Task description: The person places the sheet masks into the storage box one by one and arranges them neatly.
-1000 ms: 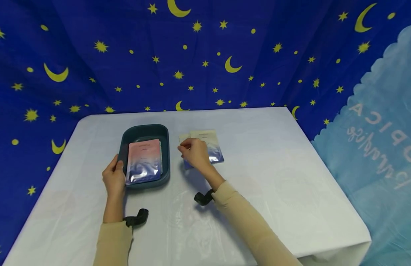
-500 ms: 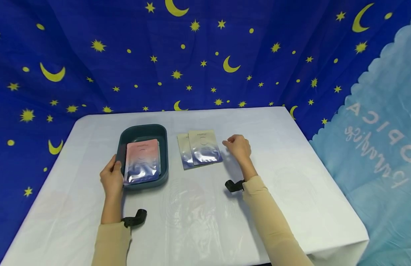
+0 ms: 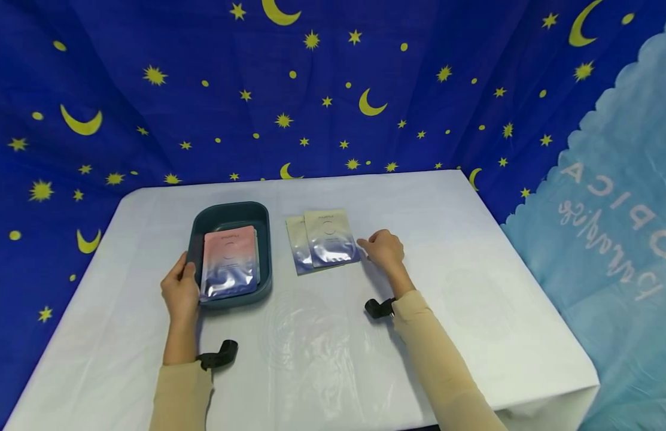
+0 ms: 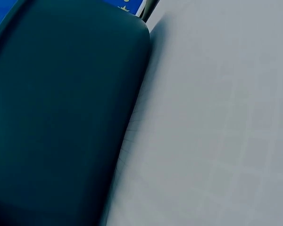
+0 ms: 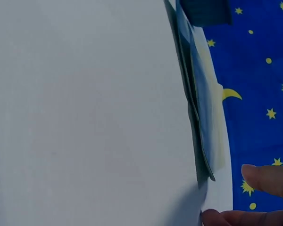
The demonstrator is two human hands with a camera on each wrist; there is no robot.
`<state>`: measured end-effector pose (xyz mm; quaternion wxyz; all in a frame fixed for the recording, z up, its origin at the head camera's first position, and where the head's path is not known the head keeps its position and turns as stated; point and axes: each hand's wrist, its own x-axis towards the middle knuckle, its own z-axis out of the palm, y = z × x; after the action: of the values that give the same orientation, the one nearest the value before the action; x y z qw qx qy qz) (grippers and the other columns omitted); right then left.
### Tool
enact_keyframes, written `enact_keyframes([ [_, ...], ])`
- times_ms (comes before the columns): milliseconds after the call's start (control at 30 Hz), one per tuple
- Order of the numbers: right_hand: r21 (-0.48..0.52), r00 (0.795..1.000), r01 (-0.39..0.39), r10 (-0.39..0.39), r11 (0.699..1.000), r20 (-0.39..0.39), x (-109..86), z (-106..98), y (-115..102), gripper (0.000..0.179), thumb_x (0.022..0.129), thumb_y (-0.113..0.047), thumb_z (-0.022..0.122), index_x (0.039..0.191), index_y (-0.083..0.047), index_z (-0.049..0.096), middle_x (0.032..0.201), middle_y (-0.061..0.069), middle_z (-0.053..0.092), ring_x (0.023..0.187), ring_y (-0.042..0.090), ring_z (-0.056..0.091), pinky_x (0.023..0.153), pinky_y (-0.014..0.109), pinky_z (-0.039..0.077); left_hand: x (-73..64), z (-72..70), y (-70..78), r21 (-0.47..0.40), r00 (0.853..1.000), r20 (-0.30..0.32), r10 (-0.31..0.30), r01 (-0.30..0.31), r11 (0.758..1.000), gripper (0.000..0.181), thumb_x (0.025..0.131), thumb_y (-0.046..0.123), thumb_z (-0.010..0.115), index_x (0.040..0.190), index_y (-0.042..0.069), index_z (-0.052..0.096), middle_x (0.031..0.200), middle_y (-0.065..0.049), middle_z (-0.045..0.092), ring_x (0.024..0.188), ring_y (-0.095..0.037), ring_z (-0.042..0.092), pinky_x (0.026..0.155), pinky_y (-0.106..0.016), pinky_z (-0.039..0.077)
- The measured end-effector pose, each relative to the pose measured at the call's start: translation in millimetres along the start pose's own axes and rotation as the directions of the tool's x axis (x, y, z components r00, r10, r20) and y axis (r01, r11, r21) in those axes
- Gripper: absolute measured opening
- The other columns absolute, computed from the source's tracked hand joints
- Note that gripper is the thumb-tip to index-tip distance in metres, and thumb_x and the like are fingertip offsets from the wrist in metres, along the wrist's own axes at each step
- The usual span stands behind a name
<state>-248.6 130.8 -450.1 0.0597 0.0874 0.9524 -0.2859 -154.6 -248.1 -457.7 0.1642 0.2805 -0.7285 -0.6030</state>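
Note:
My left hand (image 3: 181, 292) grips the left side of a dark teal plastic bin (image 3: 231, 214), whose wall fills much of the left wrist view. In the bin a pink-to-blue sachet (image 3: 229, 263), like a sheet mask packet, lies on top of at least one other. Two cream-to-blue sachets (image 3: 331, 238) overlap on the table to the right of the bin. Beside their right edge is my right hand (image 3: 385, 248), holding nothing. Its thumb (image 5: 263, 180) and fingers are apart in the right wrist view, close to the sachets' corner; whether a fingertip touches it I cannot tell.
A white cloth covers the table (image 3: 322, 353). Behind it hangs a blue curtain (image 3: 214, 108) with yellow moons and stars, and a light blue cloth (image 3: 623, 269) hangs at the right. Black wrist cameras (image 3: 380, 308) stick out from both wrists.
My right hand has moved off the cream sachets to their right side, then slightly toward me. The left hand stays on the bin.

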Motion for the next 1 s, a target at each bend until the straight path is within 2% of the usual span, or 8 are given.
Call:
enact_keyframes([
  [133,-0.081,1.000,0.005,-0.007,0.997,-0.021,0.0,5,-6,0.046,0.086,-0.050,0.069,0.069,-0.009,0.060,0.062,0.003,0.055,0.056,0.016,0.048,0.044,0.025,0.034,0.5,-0.2,-0.9,-0.010,1.000,0.003,-0.006,0.006,1.000,0.043,0.104,0.015,0.041,0.145,0.005,0.043,0.152,-0.015,0.039,0.144,-0.028,0.032,0.120,-0.040,0.025],
  [267,-0.141,0.999,0.014,-0.020,0.990,-0.047,-1.4,13,-12,0.056,0.078,-0.058,0.074,0.064,-0.012,0.046,0.063,0.002,0.045,0.058,0.017,0.043,0.046,0.028,0.035,-1.1,-0.7,0.3,-0.010,1.000,0.007,-0.010,0.010,1.000,0.043,0.104,0.016,0.040,0.146,0.006,0.042,0.153,-0.014,0.038,0.144,-0.028,0.031,0.121,-0.040,0.024],
  [367,-0.177,0.997,0.025,-0.037,0.984,-0.065,-2.4,21,-17,0.059,0.073,-0.060,0.077,0.067,-0.010,0.047,0.067,0.005,0.046,0.062,0.018,0.044,0.049,0.030,0.038,-0.8,-0.2,0.0,-0.016,1.000,0.002,-0.010,0.010,1.000,0.043,0.104,0.016,0.041,0.146,0.006,0.042,0.153,-0.015,0.037,0.144,-0.028,0.030,0.121,-0.040,0.024],
  [500,-0.193,0.996,0.027,-0.043,0.981,-0.083,-3.5,29,-23,0.056,0.070,-0.054,0.082,0.077,-0.004,0.057,0.077,0.012,0.059,0.068,0.023,0.053,0.055,0.034,0.047,-0.3,1.2,-0.8,-0.039,1.000,-0.016,-0.005,0.004,0.999,0.043,0.104,0.016,0.043,0.145,0.004,0.043,0.153,-0.018,0.037,0.144,-0.030,0.031,0.121,-0.038,0.024],
  [600,-0.143,0.996,0.022,-0.033,0.989,-0.078,-4.2,33,-25,0.053,0.069,-0.048,0.085,0.080,-0.003,0.059,0.081,0.015,0.065,0.071,0.026,0.059,0.059,0.038,0.052,-0.1,1.0,-1.0,-0.040,1.000,-0.020,-0.001,0.000,0.999,0.043,0.104,0.016,0.044,0.145,0.003,0.043,0.152,-0.018,0.037,0.144,-0.030,0.031,0.121,-0.038,0.024],
  [767,-0.005,0.996,0.004,-0.004,1.000,-0.088,-4.0,35,-21,0.043,0.068,-0.035,0.088,0.078,-0.004,0.060,0.081,0.015,0.067,0.075,0.031,0.063,0.065,0.043,0.054,-0.9,-0.4,-0.2,-0.008,1.000,0.002,-0.012,0.012,1.000,0.043,0.104,0.016,0.040,0.146,0.005,0.041,0.153,-0.017,0.036,0.144,-0.030,0.030,0.121,-0.041,0.024],
  [900,0.101,0.994,-0.004,0.015,0.995,-0.112,-2.2,36,-12,0.031,0.070,-0.027,0.086,0.076,-0.003,0.068,0.079,0.012,0.071,0.077,0.031,0.064,0.072,0.043,0.054,0.0,0.2,-0.3,0.002,1.000,0.011,-0.022,0.022,1.000,0.043,0.105,0.016,0.039,0.147,0.006,0.040,0.154,-0.016,0.036,0.145,-0.030,0.030,0.121,-0.041,0.023],
  [1000,0.159,0.992,-0.010,0.030,0.987,-0.124,-1.4,35,-9,0.022,0.073,-0.026,0.084,0.073,-0.006,0.073,0.075,0.009,0.073,0.074,0.028,0.065,0.072,0.042,0.053,1.2,0.5,-0.7,-0.003,1.000,0.006,-0.019,0.019,1.000,0.043,0.105,0.016,0.040,0.147,0.006,0.041,0.153,-0.016,0.037,0.145,-0.029,0.030,0.121,-0.040,0.024],
])
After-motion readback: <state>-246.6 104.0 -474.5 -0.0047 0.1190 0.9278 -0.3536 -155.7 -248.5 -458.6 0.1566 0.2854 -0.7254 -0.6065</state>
